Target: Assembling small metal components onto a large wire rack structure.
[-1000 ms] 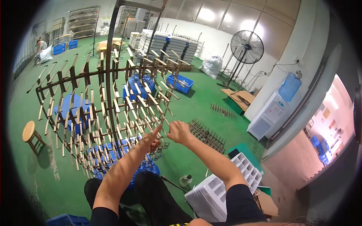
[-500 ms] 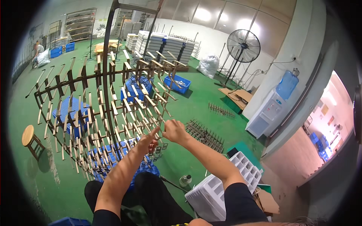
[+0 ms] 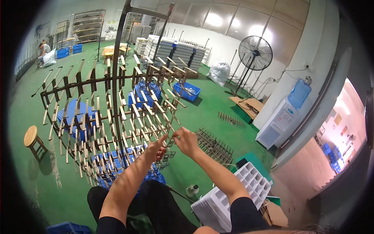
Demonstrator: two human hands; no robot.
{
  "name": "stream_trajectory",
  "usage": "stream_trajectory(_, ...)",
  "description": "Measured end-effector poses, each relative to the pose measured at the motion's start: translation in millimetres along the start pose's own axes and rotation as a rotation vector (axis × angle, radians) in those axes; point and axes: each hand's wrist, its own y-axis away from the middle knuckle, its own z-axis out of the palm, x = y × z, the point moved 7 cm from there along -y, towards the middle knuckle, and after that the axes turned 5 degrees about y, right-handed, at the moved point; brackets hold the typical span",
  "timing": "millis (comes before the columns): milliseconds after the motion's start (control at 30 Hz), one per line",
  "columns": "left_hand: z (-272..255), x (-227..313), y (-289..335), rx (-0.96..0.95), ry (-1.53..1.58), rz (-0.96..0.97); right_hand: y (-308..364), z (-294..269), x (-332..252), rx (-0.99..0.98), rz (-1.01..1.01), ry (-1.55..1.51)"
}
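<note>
In front of me stands a dark metal rack point(image 3: 115, 84) with rows of branching arms and many pale flat strips along them. My left hand point(image 3: 156, 149) is at its right edge, fingers closed near the strip ends. Close to it, slightly higher, my right hand point(image 3: 186, 141) has thumb and fingers pinched together. The two hands face each other with a small gap between. Whatever sits between the fingers is too small to make out. Small square wire-like ends point(image 3: 166, 158) hang from the rack just below the hands.
Blue crates point(image 3: 193, 96) stand behind and beneath the rack. A white compartmented tray point(image 3: 218, 206) is by my right arm, a clear bottle point(image 3: 191, 190) beside it. Spiky metal racks point(image 3: 214, 145) lie on the green floor. A wooden stool point(image 3: 32, 136) is at left; a person sits far left.
The view has shifted slightly, so the scene sits a little lower and further right. My right hand's fingers have moved from a closed fist shape to a pinch, slightly further from the left hand.
</note>
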Motion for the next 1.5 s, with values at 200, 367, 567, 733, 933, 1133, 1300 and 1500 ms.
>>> stream_trajectory(200,2.5,2.3,3.3,0.040,-0.006,-0.030,-1.6,1.1,0.7,0.019,0.083,0.050)
stream_trajectory(367,9.3,8.5,14.2,0.001,-0.003,0.014,-1.8,-1.0,1.1,0.039,0.068,0.026)
stream_trajectory(567,6.3,6.0,8.8,0.029,-0.020,-0.002,-2.2,0.4,-1.3,0.054,0.039,-0.001)
stream_trajectory(733,6.2,5.1,9.7,0.020,-0.012,-0.011,0.1,2.2,-1.8,0.036,0.038,0.032)
stream_trajectory(933,-7.2,-0.9,0.6,0.055,-0.036,-0.053,-1.3,4.8,-7.0,0.038,0.046,0.036)
stream_trajectory(1133,11.4,-2.2,2.0,-0.024,0.028,-0.066,23.3,-18.8,11.4,0.077,0.190,0.027)
stream_trajectory(1300,-18.4,-14.1,5.5,-0.154,0.216,0.018,127.3,-48.0,68.4,0.075,0.371,-0.039)
stream_trajectory(1500,-18.0,-39.6,51.6,-0.067,-0.191,0.109,388.8,-162.8,267.7,0.272,1.006,0.348)
